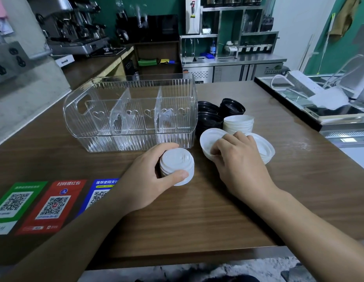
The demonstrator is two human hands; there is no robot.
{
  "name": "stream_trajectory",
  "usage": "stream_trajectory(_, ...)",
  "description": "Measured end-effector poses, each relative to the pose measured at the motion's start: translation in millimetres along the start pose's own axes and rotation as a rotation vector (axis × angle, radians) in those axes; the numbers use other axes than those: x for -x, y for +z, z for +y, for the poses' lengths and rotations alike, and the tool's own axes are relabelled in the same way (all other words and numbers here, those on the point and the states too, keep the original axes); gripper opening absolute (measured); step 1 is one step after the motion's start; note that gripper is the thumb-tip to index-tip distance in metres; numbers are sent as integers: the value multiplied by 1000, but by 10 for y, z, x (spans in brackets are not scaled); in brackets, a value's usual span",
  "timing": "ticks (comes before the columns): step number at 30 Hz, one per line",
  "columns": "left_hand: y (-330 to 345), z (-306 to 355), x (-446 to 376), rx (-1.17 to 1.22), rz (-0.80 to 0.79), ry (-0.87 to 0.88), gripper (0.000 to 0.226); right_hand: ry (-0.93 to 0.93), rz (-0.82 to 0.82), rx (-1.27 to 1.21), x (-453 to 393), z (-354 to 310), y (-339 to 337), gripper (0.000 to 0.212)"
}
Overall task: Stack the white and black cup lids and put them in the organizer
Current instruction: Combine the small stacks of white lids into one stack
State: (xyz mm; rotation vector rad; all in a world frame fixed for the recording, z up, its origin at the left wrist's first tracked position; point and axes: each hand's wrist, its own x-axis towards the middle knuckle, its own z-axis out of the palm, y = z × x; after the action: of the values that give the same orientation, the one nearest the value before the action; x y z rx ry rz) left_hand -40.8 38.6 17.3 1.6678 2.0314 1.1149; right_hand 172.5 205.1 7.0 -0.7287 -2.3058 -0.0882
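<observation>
Café bar, wood-grain worktop [197, 210]. Clear divided organizer [130, 110], holding no lids yet; black lids [219, 112] stacked beside it. Our left hand [148, 180] grips a white lid stack [177, 165]; our right hand [238, 159] pinches a loose white lid [209, 139]. Seat it squarely, rims aligned. Legible: QR stickers [54, 204], "扫码领红包"; far cabinet, "FREEZING".

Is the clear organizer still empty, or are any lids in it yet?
Empty: the organizer shows only its clear dividers; every lid lies outside it on the counter.
</observation>
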Motion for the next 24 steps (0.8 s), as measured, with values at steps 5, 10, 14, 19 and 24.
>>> stream_trajectory(5, 1, -8, -3, -4, 11, 3, 66, 41, -21, -98, -11, -4, -46, 30)
stream_trajectory(10, 0, -8, -5, 6, 6, 10, 66, 29, 80, -156, -34, -10, -59, 22)
stream_trajectory(14, -1, -4, 0, 0, 12, 19, 73, 35, 150, -288, -33, -46, -94, 15)
stream_trajectory(19, 21, 55, 7, 34, 48, 41, 90, 73, 108, -567, -7, -183, -225, 20)
stream_trajectory(24, 48, 59, -12, 158, 167, 133, 97, 274, -85, -1169, -36, -291, -325, 18)
